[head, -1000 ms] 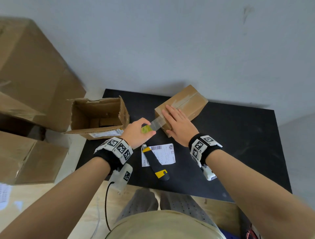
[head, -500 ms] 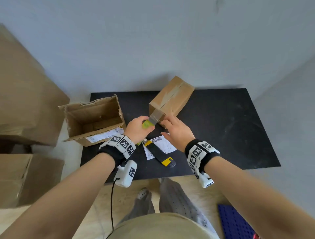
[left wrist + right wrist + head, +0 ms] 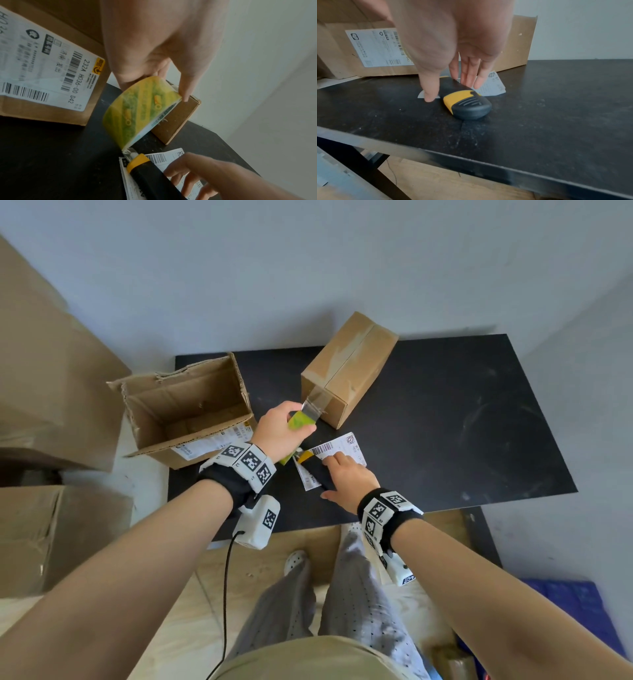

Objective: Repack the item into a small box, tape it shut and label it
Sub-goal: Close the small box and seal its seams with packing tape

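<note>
The right hand (image 3: 346, 478) hovers with fingers spread over the black-and-yellow knife (image 3: 465, 102) lying on the label (image 3: 342, 448); beyond, the left hand (image 3: 279, 431) grips the tape roll (image 3: 142, 111), its strip stretched to the small box (image 3: 349, 371) farther back on the table (image 3: 462, 419)

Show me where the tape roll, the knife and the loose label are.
tape roll (image 3: 137, 112), left wrist view, on its green-yellow outer face
knife (image 3: 467, 106), right wrist view, on its black butt end
label (image 3: 342, 447), head view, on the white paper beside the barcode
</note>
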A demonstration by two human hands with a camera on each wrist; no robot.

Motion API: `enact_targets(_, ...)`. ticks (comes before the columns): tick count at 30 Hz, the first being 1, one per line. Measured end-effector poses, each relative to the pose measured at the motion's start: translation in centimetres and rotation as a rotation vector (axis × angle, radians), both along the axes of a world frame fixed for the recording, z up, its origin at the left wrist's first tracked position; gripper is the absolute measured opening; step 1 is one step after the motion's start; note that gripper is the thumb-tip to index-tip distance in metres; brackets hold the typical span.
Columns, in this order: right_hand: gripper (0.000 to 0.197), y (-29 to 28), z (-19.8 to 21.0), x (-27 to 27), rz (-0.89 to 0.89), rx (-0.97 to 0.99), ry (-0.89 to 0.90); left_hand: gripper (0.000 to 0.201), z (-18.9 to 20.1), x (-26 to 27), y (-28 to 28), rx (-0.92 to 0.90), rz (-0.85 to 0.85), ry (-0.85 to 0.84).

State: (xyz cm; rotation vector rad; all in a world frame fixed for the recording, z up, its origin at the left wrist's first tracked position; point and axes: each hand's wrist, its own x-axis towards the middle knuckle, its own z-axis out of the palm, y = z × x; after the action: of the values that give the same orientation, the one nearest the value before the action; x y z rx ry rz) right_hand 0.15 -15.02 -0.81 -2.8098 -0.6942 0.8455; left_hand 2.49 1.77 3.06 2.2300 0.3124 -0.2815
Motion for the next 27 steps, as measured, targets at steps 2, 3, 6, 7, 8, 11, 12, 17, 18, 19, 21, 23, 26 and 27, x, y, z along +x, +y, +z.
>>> enact_targets(2, 0.063, -0.1, -0.3, 0.0, 0.003, -0.004, 0.005, 0.053, 0.1, -0.1, -0.1, 0.008, 0.002, 0.003)
enact_targets(3, 0.061, -0.1, -0.4, 0.0, 0.015, -0.009, -0.006, 0.053, 0.1, -0.1, -0.1, 0.013, 0.001, 0.004)
enact_targets(6, 0.056, -0.3, -0.4, -0.3, 0.058, -0.059, -0.046, 0.054, 0.1, -0.2, -0.2, 0.033, 0.0, 0.011)
enact_targets(7, 0.056, -0.6, -0.2, -0.4, 0.052, -0.079, -0.045, 0.054, 0.1, -0.2, -0.2, 0.038, 0.0, 0.017)
enact_targets(8, 0.055, -0.9, 0.1, -0.4, 0.033, -0.091, -0.038, 0.054, 0.1, -0.2, -0.2, 0.04, -0.002, 0.022)
enact_targets(11, 0.052, -2.4, 1.4, -0.3, -0.065, -0.07, 0.009, 0.053, 0.5, -0.3, -0.3, 0.03, -0.003, 0.039)
enact_targets(12, 0.051, -2.9, 1.6, -0.2, -0.093, -0.057, 0.033, 0.052, 0.4, -0.4, -0.2, 0.016, 0.011, 0.049)
enact_targets(17, 0.048, -5.4, 3.8, 0.0, -0.217, 0.03, 0.026, 0.046, 0.8, -0.4, -0.3, -0.04, 0.044, 0.084)
enact_targets(18, 0.048, -5.6, 4.3, 0.0, -0.228, 0.048, 0.02, 0.045, 0.8, -0.4, -0.3, -0.045, 0.051, 0.088)
enact_targets(19, 0.047, -5.7, 4.8, 0.1, -0.243, 0.069, 0.023, 0.043, 0.9, -0.4, -0.4, -0.049, 0.059, 0.093)
enact_targets(21, 0.045, -5.5, 5.9, 0.3, -0.302, 0.136, 0.061, 0.04, 1.0, -0.3, -0.6, -0.062, 0.081, 0.11)
enact_targets(23, 0.046, -5.0, 6.9, 0.6, -0.357, 0.215, 0.111, 0.034, 1.1, -0.3, -0.8, -0.074, 0.099, 0.11)
enact_targets(26, 0.05, -3.8, 8.1, 1.2, -0.345, 0.292, 0.141, 0.021, 0.8, -0.2, -0.8, -0.066, 0.123, 0.054)
enact_targets(27, 0.05, -3.3, 8.3, 1.3, -0.321, 0.3, 0.138, 0.021, 0.8, -0.1, -0.8, -0.06, 0.131, 0.04)
